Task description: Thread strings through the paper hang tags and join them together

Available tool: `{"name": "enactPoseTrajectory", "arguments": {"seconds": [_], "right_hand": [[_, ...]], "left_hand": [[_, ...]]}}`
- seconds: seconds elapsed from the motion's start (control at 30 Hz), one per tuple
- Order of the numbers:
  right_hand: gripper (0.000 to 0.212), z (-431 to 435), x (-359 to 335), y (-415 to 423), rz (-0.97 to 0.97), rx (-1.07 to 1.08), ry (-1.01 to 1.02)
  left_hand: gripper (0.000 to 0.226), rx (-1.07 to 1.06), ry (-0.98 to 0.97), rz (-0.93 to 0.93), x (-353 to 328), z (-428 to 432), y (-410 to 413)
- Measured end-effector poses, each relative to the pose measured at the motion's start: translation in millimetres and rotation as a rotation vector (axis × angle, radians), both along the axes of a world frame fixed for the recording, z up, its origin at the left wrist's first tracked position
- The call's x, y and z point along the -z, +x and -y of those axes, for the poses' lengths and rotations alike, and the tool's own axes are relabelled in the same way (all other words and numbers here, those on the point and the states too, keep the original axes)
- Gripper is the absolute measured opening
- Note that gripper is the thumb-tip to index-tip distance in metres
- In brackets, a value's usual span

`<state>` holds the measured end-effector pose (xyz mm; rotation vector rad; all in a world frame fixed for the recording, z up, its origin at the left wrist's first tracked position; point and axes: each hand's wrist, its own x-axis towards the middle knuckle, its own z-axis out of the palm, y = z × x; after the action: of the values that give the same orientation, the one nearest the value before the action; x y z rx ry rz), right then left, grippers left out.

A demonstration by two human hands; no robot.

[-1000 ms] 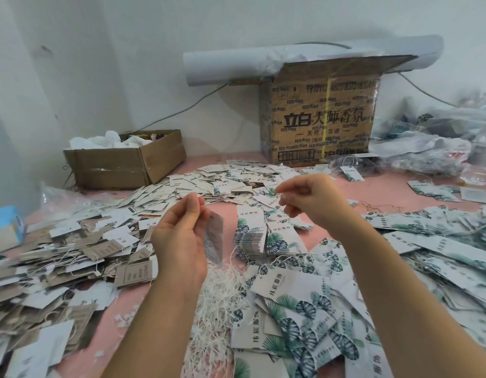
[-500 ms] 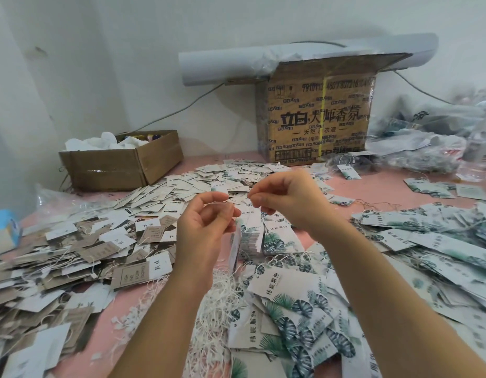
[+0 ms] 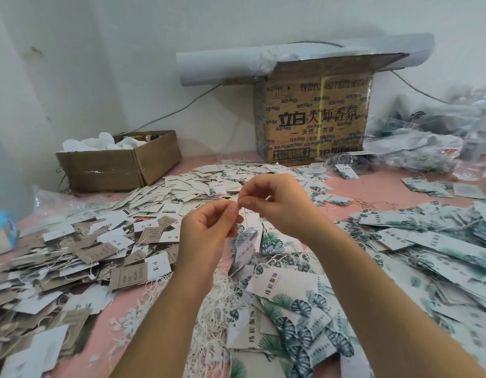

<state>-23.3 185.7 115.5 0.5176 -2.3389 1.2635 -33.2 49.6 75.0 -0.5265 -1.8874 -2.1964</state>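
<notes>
The hands have come together: a second ago they were well apart, and now the left hand (image 3: 209,227) and the right hand (image 3: 277,203) meet at the fingertips in the centre of the frame. Each hand pinches narrowly with thumb and forefinger. What they pinch is too fine to see; I judge it is the string. The pale paper hang tag (image 3: 246,249) hangs just below them, blurred, above the pink table (image 3: 378,186). This suggests the tag is threaded and the string ends are being joined.

Loose white strings (image 3: 217,296) lie at lower centre, leaf-printed tags (image 3: 291,309) to the right, small brown and white tags (image 3: 100,255) to the left. A brown cardboard box (image 3: 119,167) stands at upper left, away from the hands.
</notes>
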Motion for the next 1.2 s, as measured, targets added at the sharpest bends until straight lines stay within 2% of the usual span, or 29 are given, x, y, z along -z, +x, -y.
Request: {"name": "enactPoseTrajectory", "arguments": {"seconds": [0.2, 0.4, 0.63, 0.9, 1.0, 1.1, 1.2], "right_hand": [[0.021, -1.2, -0.1, -0.2, 0.039, -0.003, 0.036], [0.021, -1.9, 1.0, -0.7, 0.091, -0.077, -0.072], [0.018, -2.0, 2.2, -1.6, 0.107, -0.101, -0.122], [0.017, -3.6, 0.4, 1.0, 0.133, -0.124, -0.302], [0.020, -2.9, -1.6, 2.5, 0.131, -0.113, -0.270], [0.024, -3.7, -5.1, 5.5, 0.126, -0.113, -0.182], [0.026, -5.9, -8.0, 8.4, 0.119, -0.107, -0.119]], "left_hand": [[0.013, -0.022, -0.039, 0.014, 1.2, -0.9, -0.8], [0.021, -0.025, -0.067, -0.005, 0.2, -1.0, 0.2], [0.018, -0.030, -0.122, -0.053, 1.5, 0.1, 0.0], [0.010, -0.003, -0.166, -0.163, -3.4, 2.5, 5.0], [0.008, -0.027, -0.200, -0.201, -3.5, 2.3, 5.5], [0.021, -0.051, -0.237, -0.217, -1.5, 3.3, 3.6], [0.021, -0.039, -0.257, -0.219, -2.0, 3.3, 3.0]]}}
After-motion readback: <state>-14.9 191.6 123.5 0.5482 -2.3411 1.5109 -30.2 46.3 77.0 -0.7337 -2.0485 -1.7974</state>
